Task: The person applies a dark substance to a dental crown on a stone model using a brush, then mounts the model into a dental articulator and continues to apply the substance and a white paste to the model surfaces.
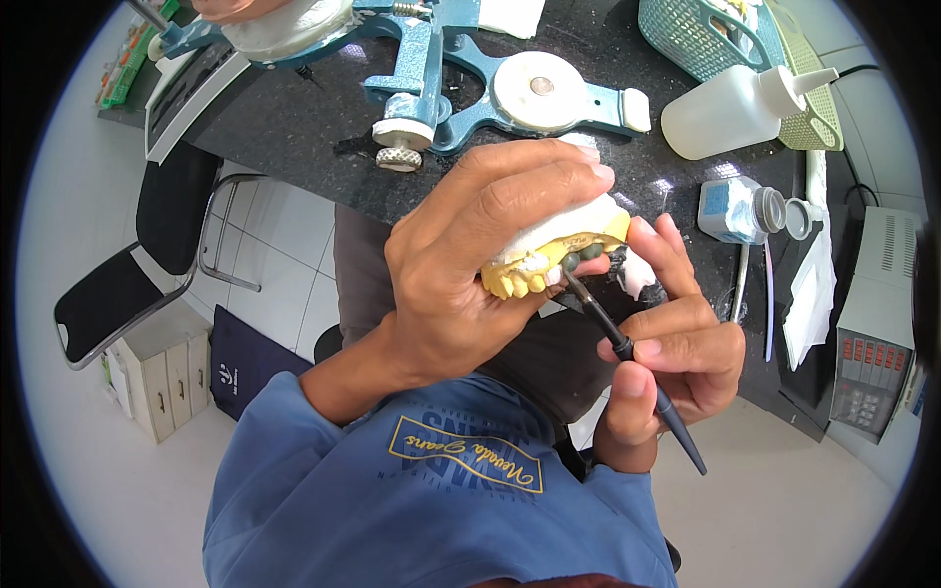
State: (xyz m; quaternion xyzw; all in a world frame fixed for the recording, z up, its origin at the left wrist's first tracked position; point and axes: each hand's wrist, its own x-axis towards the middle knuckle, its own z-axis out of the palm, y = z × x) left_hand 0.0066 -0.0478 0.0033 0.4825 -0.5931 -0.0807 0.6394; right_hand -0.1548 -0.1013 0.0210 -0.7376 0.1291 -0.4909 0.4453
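Observation:
My left hand [456, 245] is closed round a dental cast [520, 276], with its white plaster base uppermost and its yellow teeth pointing down. Several grey-green tooth-shaped pieces [588, 253] sit along the row of teeth. My right hand [686, 353] pinches a slim, pen-like dental tool [678, 426] with a dark handle. The tool's narrow tip touches or nearly touches the cast beside the grey-green pieces. Tucked among the right hand's fingers is a whitish-pink cloth-like piece with black smudges [639, 276]. The cast's far side is hidden by my left hand.
On the dark speckled worktop [284, 162] stands a blue articulator [475, 103] with white plaster. At right are a white squeeze bottle [720, 113], a small opened jar [735, 211], baskets [686, 39] and a grey device [875, 323]. A black chair [123, 294] stands at left.

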